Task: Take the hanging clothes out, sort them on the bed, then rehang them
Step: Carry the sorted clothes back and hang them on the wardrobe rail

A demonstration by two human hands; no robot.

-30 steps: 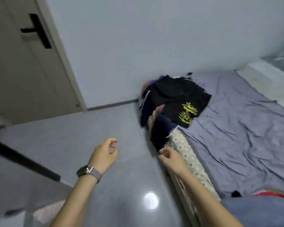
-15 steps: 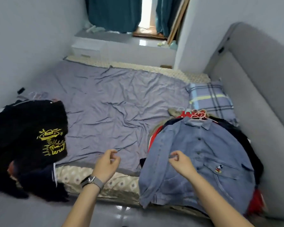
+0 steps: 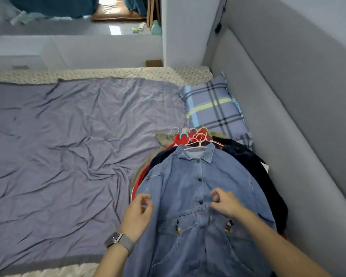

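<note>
Head view: both hands' fingers (image 3: 143, 196) loosely curled, empty, over denim shirt (image 3: 190, 186)

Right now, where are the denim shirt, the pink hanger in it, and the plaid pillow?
denim shirt (image 3: 188, 176), head view, on the chest left of the buttons.
pink hanger (image 3: 196, 147), head view, on its bar at the collar.
plaid pillow (image 3: 212, 105), head view, on its middle.

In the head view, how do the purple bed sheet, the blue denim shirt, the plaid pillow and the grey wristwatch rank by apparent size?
1. Purple bed sheet
2. Blue denim shirt, though it lies nearer the camera
3. Plaid pillow
4. Grey wristwatch
</note>
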